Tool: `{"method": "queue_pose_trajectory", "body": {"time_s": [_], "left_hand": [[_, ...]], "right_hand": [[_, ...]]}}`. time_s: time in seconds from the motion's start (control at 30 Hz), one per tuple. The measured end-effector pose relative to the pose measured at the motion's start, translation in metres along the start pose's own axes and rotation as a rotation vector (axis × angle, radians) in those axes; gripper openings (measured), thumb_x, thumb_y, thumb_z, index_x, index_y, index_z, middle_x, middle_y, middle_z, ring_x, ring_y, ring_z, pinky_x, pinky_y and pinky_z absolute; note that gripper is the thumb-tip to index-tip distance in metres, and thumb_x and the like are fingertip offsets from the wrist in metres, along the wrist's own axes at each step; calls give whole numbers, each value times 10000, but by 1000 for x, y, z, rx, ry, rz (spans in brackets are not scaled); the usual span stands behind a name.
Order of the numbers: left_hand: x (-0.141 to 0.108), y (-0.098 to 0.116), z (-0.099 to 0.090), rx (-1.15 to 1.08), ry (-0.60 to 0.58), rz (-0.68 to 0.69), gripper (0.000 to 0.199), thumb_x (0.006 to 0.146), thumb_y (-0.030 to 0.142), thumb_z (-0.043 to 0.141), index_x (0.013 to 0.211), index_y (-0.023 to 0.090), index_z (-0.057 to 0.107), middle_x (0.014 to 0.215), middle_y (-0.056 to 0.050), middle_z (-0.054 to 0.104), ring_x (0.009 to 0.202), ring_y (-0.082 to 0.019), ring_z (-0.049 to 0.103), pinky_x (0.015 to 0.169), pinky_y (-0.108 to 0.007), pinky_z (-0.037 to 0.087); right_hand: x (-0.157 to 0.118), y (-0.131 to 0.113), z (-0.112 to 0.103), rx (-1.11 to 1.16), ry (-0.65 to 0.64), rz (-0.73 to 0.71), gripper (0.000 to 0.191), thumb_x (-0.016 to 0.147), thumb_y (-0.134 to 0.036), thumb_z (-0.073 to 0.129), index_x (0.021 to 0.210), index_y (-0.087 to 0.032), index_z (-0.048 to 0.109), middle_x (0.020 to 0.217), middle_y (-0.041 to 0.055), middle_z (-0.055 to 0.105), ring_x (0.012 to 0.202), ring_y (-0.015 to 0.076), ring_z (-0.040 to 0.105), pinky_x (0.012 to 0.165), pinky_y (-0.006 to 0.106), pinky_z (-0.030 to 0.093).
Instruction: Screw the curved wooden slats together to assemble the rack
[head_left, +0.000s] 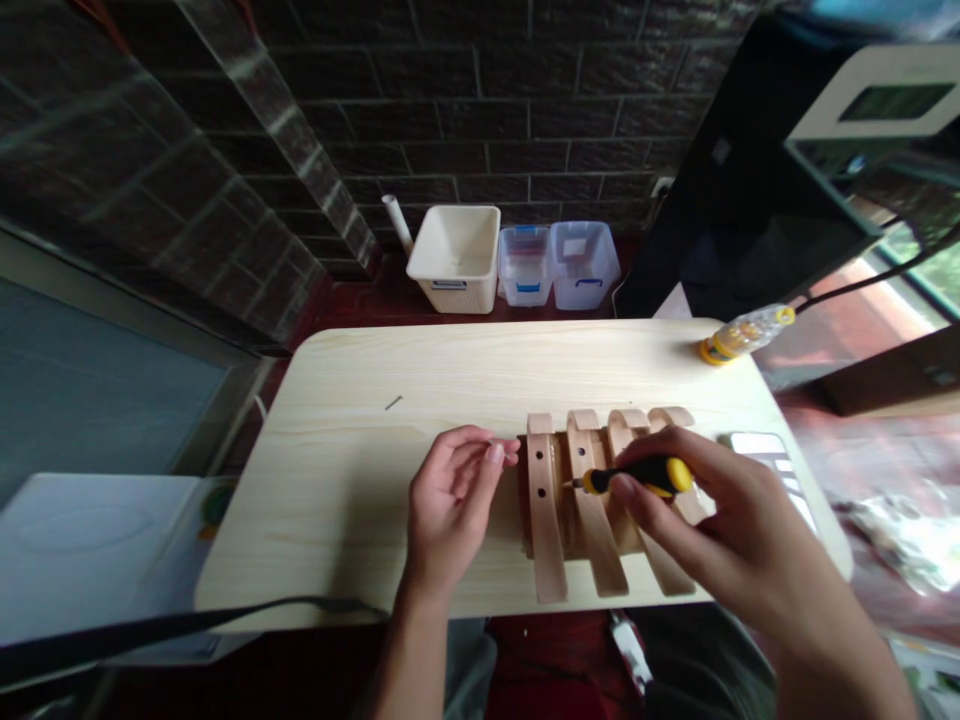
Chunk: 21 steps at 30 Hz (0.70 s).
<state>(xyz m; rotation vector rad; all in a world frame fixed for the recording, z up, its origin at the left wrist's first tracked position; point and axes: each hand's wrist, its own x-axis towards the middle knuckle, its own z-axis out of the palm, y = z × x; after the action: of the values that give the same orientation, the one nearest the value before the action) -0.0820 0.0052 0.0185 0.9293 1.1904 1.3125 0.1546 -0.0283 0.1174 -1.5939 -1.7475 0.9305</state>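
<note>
A wooden piece with several curved pale slats [551, 550] lies on the light wood table [337, 480], right of centre. Dark round holes or screws show on the two leftmost slats. My right hand [712, 510] holds a black and yellow screwdriver [645, 474], its tip pointing left over the second slat. Just left of the slats, my left hand [457, 490] has its thumb and index finger close together; whatever they pinch is too small to make out. A small dark metal piece [394, 403] rests on the table's left half.
A clear bottle with a yellow base [742, 335] stands at the back right corner. A phone-like device [772, 460] lies at the right edge. Behind the table are a cream bin [456, 255] and two clear boxes [525, 265].
</note>
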Motion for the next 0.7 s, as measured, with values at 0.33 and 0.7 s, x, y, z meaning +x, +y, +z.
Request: {"method": "queue_pose_trajectory", "body": {"time_s": [0.33, 0.7], "left_hand": [[-2, -7, 7, 324, 2, 165, 115, 858, 241, 902, 959, 231, 847, 999, -80, 864, 942, -242, 813, 929, -330, 626], [-3, -8, 12, 505, 9, 273, 113, 887, 230, 867, 981, 290, 882, 966, -45, 864, 885, -221, 794, 910, -318, 617]], "right_hand": [[1, 19, 0, -64, 85, -18, 151, 1038, -397, 672, 1008, -264, 736, 886, 40, 760, 736, 181, 740, 586, 234, 615], [0, 21, 7, -40, -10, -152, 95, 1049, -301, 652, 1103, -290, 729, 931, 17, 786, 761, 168, 791, 695, 244, 666]]}}
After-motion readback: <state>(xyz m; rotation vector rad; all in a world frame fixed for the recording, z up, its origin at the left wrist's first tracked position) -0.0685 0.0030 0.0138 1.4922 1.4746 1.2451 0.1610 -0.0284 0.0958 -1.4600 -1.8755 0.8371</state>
